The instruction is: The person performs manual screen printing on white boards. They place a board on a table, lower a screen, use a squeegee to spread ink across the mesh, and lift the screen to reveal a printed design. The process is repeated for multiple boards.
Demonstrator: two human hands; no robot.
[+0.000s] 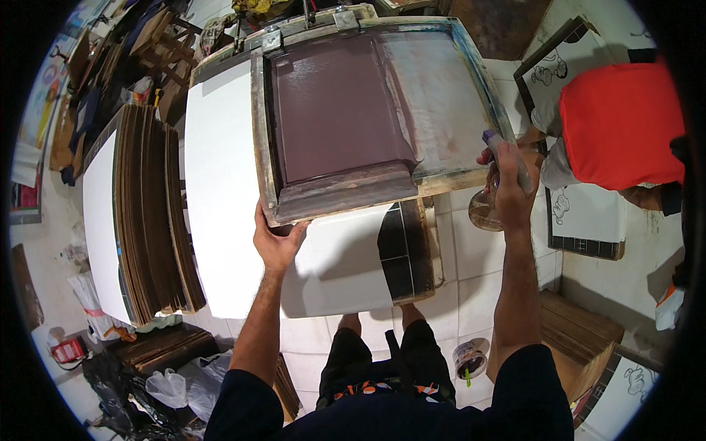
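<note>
My left hand [279,242] grips the lower left corner of a wooden screen frame [261,140], raised at an angle above a white board [220,272]. The screen holds a dull purple-brown panel [331,110] beside a pale, stained mesh strip [441,95]; metal clamps [272,40] sit on its far edge. My right hand [511,176] is closed round what looks like a spray bottle [485,209] with a purple top and brownish contents, held at the screen's right edge. A dark gridded border [397,250] runs along the board's right side.
Thick board stacks [143,213] stand left and lower right, with plastic bags [191,389] below. Printed boards [585,228] lie right, beside another person, partly seen with red fabric [614,121]. A container [469,360] sits on the tiled floor [471,294] near my legs.
</note>
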